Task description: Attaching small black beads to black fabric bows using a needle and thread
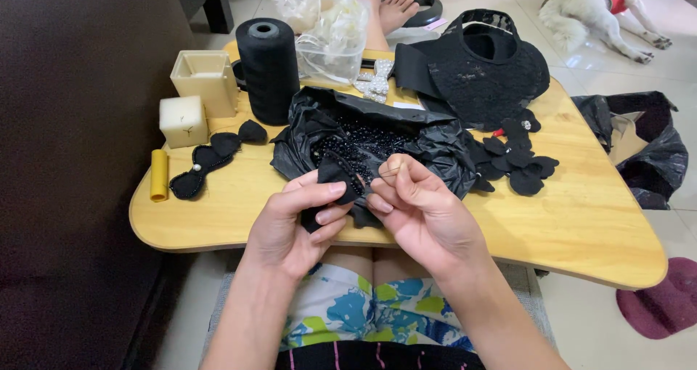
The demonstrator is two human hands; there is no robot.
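My left hand (294,221) pinches a small black fabric piece (335,175) edged with beads, thumb on top. My right hand (417,203) is closed right beside it, fingertips pinched on a thin needle or thread touching the fabric. Both hands hover over the near edge of a wooden lap table (581,217). Just behind them lies an open black plastic bag (435,141) holding many small black beads (363,141).
A large black thread spool (268,68), cream candle (183,121), cream box (205,76) and yellow tube (158,175) stand at the left. Black fabric petals (519,163), a black lace visor hat (483,68), a clear plastic tub (330,47). White dog (595,10) on the floor.
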